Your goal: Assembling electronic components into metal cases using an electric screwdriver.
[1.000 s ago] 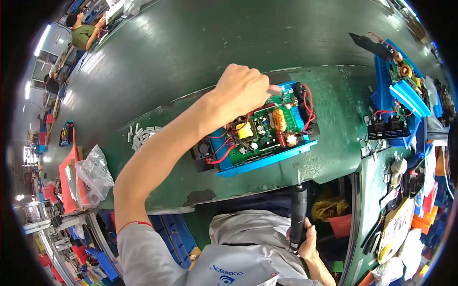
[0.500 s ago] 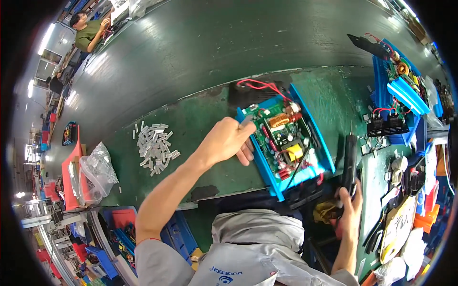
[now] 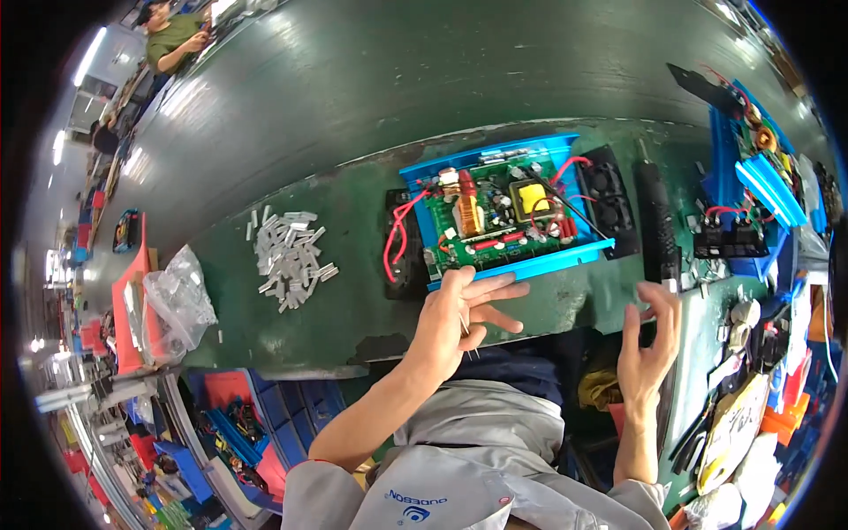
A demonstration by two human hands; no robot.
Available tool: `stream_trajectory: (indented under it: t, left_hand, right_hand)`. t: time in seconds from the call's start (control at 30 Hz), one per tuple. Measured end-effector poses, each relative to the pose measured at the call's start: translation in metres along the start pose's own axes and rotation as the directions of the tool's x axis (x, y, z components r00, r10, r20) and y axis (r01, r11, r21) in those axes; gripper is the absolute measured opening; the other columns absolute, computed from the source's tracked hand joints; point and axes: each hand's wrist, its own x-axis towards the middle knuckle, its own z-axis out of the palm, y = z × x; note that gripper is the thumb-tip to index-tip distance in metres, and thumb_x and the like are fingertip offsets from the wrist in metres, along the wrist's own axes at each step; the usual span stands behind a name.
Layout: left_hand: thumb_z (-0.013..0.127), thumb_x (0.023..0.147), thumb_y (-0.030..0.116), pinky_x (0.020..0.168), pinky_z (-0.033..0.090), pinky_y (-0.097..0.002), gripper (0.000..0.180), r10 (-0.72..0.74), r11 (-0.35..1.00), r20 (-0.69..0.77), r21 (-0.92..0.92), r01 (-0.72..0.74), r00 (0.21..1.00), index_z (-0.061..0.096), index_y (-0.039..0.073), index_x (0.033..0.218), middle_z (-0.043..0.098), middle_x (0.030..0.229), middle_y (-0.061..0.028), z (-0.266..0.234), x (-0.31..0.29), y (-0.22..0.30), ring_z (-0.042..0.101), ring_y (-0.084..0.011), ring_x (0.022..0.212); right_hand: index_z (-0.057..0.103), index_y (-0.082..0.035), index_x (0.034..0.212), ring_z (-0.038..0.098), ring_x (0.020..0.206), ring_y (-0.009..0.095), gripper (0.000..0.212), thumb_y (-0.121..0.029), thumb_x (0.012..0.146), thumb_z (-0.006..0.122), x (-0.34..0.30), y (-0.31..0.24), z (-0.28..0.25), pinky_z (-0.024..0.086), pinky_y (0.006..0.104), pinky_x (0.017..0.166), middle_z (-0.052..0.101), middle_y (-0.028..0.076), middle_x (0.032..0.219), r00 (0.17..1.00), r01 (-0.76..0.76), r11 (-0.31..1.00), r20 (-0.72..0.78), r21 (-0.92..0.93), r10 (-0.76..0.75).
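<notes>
Fingers (image 3: pixel 495 288) on our left hand (image 3: pixel 440 325) are standing spread, grip on thin metal bits (image 3: pixel 465 324) unclear, beside the blue-cased circuit unit (image 3: pixel 505 212) on the bench (image 3: pixel 362 305); our right hand (image 3: pixel 647 353) is hanging half-open, empty.

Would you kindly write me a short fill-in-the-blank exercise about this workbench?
In the picture, the heap of small silver metal pieces lies to the ____ of the open blue metal case.
The flat panel with two round fans at the case's right end is coloured ____.
The hand nearer the black cylindrical screwdriver is the ____ one.

Missing words: left; black; right.
</notes>
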Motion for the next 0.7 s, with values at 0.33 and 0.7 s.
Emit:
stream_trajectory:
  t: [0.33,0.7]
  left_hand:
    - [0.031,0.108,0.052,0.042,0.028,-0.0223,0.063,0.278,0.93,0.031,0.242,-0.278,0.96,0.066,0.002,0.124,0.075,0.104,-0.0129,-0.049,-0.077,0.025,0.072,-0.0169,0.071]
    - [0.073,0.091,0.021,0.062,0.05,-0.0333,0.018,0.882,0.237,-0.3,0.949,0.209,0.362,0.076,0.01,0.104,0.066,0.096,-0.0066,-0.201,-0.12,0.021,0.065,-0.0216,0.07]
  right_hand:
    - [0.063,0.0,0.122,0.055,0.087,0.014,0.027,0.0,0.095,0.061,-0.01,-0.016,0.037,0.046,0.0283,0.081,0.063,0.007,0.101,0.979,-0.1,0.974,0.195,0.204,0.06]
    - [0.063,0.0,0.122,0.057,0.084,0.016,0.028,0.0,0.095,0.06,-0.007,-0.027,0.058,0.046,0.0294,0.079,0.064,0.009,0.099,0.973,-0.06,0.976,0.229,0.209,0.011]
